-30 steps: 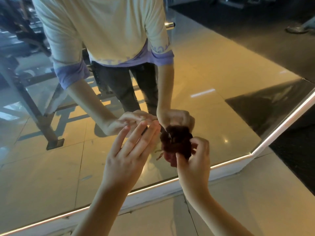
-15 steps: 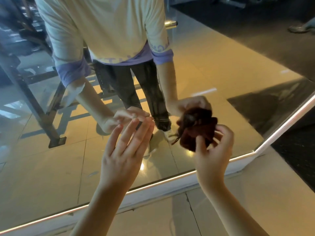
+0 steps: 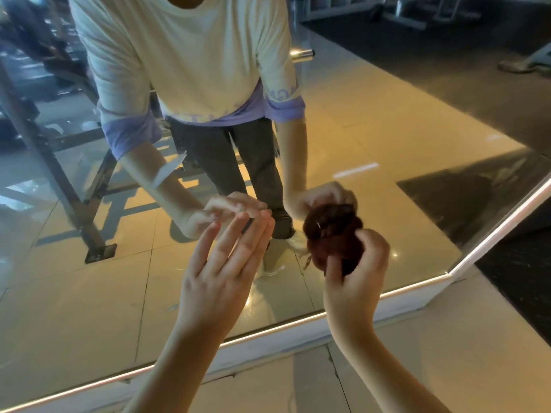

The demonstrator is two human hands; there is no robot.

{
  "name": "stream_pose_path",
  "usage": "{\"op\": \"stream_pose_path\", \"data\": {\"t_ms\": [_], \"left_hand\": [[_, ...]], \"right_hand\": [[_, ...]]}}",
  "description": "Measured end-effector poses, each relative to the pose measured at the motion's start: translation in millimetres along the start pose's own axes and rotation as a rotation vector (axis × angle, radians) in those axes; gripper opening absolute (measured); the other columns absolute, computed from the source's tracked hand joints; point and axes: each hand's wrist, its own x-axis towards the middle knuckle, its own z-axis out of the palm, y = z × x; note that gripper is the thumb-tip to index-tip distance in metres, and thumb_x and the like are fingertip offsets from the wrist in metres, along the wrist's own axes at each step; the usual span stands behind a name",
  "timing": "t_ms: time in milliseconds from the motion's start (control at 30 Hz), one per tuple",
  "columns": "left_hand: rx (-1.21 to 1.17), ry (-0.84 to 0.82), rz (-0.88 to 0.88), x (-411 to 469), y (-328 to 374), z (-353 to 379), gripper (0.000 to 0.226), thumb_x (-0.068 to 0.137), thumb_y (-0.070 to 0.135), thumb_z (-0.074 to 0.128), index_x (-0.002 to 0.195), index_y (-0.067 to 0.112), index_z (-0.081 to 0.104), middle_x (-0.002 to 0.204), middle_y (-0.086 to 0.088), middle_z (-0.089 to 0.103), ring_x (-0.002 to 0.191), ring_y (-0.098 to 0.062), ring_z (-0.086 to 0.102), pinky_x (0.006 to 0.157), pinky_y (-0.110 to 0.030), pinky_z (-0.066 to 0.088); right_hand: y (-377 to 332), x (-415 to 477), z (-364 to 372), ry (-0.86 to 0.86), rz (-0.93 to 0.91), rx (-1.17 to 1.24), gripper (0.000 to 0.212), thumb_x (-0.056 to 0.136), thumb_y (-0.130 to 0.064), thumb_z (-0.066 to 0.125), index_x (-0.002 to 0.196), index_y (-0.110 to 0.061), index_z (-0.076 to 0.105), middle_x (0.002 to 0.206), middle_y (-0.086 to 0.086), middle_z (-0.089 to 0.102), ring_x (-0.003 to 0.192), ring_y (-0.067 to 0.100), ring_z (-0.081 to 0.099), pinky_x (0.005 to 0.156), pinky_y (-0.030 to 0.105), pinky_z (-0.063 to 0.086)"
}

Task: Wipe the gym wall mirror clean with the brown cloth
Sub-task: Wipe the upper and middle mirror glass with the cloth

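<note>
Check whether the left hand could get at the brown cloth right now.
Probably yes: the left hand is open beside the cloth, nothing between them, though the right hand grips it.

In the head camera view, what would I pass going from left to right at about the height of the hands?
Reflected metal rack foot → left hand → brown cloth → mirror's bright right edge → dark floor mat.
</note>
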Motion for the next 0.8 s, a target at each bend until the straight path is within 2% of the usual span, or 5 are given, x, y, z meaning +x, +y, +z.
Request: {"op": "stream_pose_path", "data": {"t_ms": [133, 300, 467, 667, 800], "left_hand": [[0.003, -0.007, -0.011, -5, -4, 0, 0.081, 0.079, 0.006, 0.083, 0.148, 0.009, 0.040, 0.156, -0.007, 0.033, 0.142, -0.022, 0.029, 0.119, -0.042, 0.024], [-0.015, -0.002, -0.034, -7, -2, 1, 0.082, 0.081, 0.004, 0.081, 0.150, 0.008, 0.037, 0.158, -0.005, 0.025, 0.143, -0.022, 0.029, 0.119, -0.043, 0.023], [-0.006, 0.007, -0.027, -6, -1, 1, 0.072, 0.086, 0.009, 0.074, 0.149, 0.008, 0.039, 0.157, -0.005, 0.026, 0.142, -0.022, 0.031, 0.118, -0.043, 0.025], [-0.005, -0.010, -0.050, -8, 1, 0, 0.077, 0.081, 0.006, 0.082, 0.147, 0.009, 0.041, 0.155, -0.007, 0.035, 0.139, -0.025, 0.039, 0.115, -0.044, 0.029], [0.000, -0.019, -0.042, -9, 0, -1, 0.080, 0.080, 0.005, 0.082, 0.148, 0.009, 0.039, 0.153, -0.008, 0.038, 0.139, -0.025, 0.039, 0.116, -0.044, 0.028]], "right_hand": [[5, 11, -9, -0.109, -0.210, -0.047, 0.033, 0.086, -0.013, 0.055, 0.118, -0.014, 0.047, 0.116, 0.013, 0.057, 0.107, 0.028, 0.054, 0.083, 0.029, 0.049], [-3, 33, -9, 0.060, -0.236, -0.004, 0.039, 0.088, -0.005, 0.055, 0.125, -0.012, 0.048, 0.126, 0.005, 0.048, 0.113, 0.032, 0.054, 0.091, 0.041, 0.050], [24, 12, -10, -0.239, -0.734, -0.211, 0.019, 0.106, -0.012, 0.039, 0.113, -0.014, 0.056, 0.119, 0.005, 0.052, 0.098, 0.027, 0.053, 0.082, 0.036, 0.054], [15, 41, -12, -0.036, -0.630, -0.145, 0.017, 0.104, -0.010, 0.046, 0.113, -0.010, 0.060, 0.119, 0.008, 0.054, 0.099, 0.029, 0.054, 0.098, 0.024, 0.041], [27, 19, -8, -0.298, -0.926, -0.255, 0.012, 0.102, -0.012, 0.051, 0.111, -0.014, 0.059, 0.112, 0.007, 0.061, 0.094, 0.025, 0.055, 0.074, 0.036, 0.057]]}}
